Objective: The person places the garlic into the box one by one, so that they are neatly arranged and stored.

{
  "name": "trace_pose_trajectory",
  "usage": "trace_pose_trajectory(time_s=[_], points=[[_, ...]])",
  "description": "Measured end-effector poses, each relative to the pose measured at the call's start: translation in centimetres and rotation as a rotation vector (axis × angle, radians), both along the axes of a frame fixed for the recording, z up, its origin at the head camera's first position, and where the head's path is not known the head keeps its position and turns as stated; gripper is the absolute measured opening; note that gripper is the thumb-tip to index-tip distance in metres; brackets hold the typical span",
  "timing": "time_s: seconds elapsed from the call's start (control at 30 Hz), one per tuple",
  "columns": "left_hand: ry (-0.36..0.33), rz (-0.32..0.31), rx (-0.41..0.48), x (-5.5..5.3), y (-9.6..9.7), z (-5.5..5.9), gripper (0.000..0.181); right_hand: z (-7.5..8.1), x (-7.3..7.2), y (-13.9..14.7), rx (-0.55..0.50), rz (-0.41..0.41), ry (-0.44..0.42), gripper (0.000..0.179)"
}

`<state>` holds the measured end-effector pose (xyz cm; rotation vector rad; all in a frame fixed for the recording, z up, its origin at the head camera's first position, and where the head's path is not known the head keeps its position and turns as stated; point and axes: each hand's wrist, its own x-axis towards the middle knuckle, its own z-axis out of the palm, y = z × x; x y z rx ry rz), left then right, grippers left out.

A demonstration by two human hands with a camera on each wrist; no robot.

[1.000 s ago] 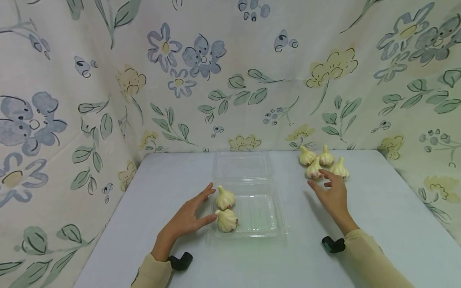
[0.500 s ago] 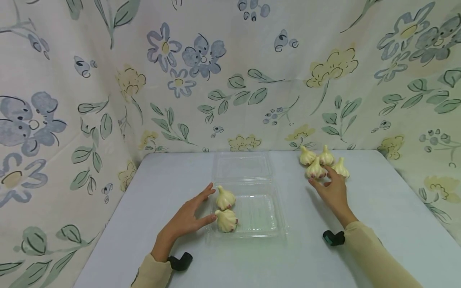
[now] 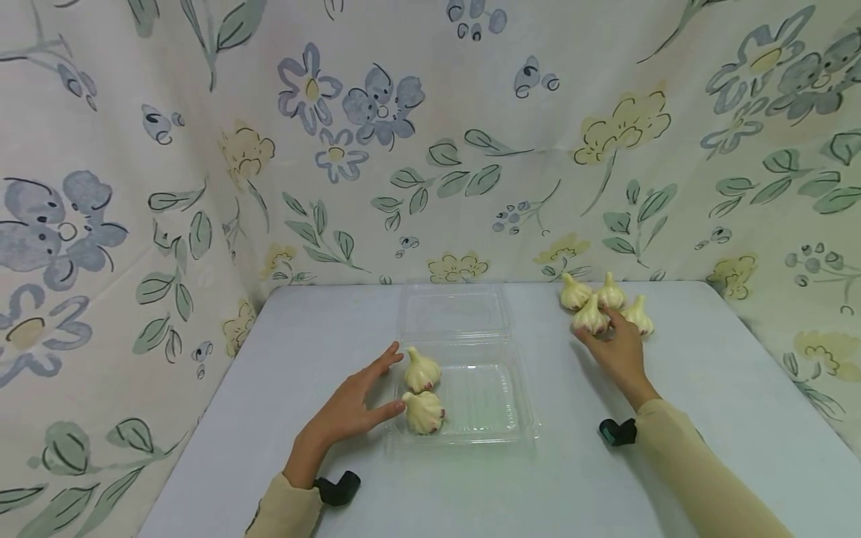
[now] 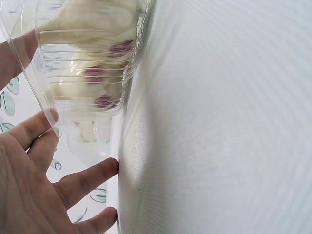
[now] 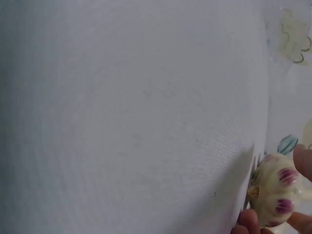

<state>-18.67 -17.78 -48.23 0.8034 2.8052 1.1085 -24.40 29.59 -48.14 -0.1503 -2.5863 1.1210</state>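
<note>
My left hand [image 3: 350, 403] lies along the left side of a clear plastic clamshell box [image 3: 477, 433], thumb and fingertips at its rim with the fingers spread. Inside that box, along its left side, sit two garlic bulbs, one behind [image 3: 421, 370] and one in front [image 3: 424, 412]. Purple-streaked skin of the garlic [image 4: 95, 75] shows through the ribbed wall in the left wrist view. At the back right, my right hand [image 3: 620, 359] pinches a garlic bulb [image 3: 589, 317] between thumb and fingers. The right wrist view shows that bulb [image 5: 275, 190] low at its right edge.
Beside the pinched bulb stand three more garlic bulbs, at the left [image 3: 575, 291], behind [image 3: 610, 291] and at the right [image 3: 637, 315]. The box's lid [image 3: 454, 310] lies folded back behind its base. A floral cloth [image 3: 430, 149] hangs behind the white table [image 3: 323, 329].
My right hand's thumb and fingers have come in around the front garlic bulb of the group. The left hand and the box have stayed in place.
</note>
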Motion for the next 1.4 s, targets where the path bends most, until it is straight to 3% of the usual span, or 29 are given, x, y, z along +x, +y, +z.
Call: trace_pose_trajectory(time_s=[0.77,1.4], points=[[-0.008,-0.004,0.005,0.02,0.1,0.0,0.08,-0.2,-0.9,0.48,0.015,-0.004,-0.062,0.075],[-0.005,-0.021,0.022,-0.07,-0.06,0.03,0.08,0.52,-0.28,0.14,-0.055,0.004,-0.083,0.078]])
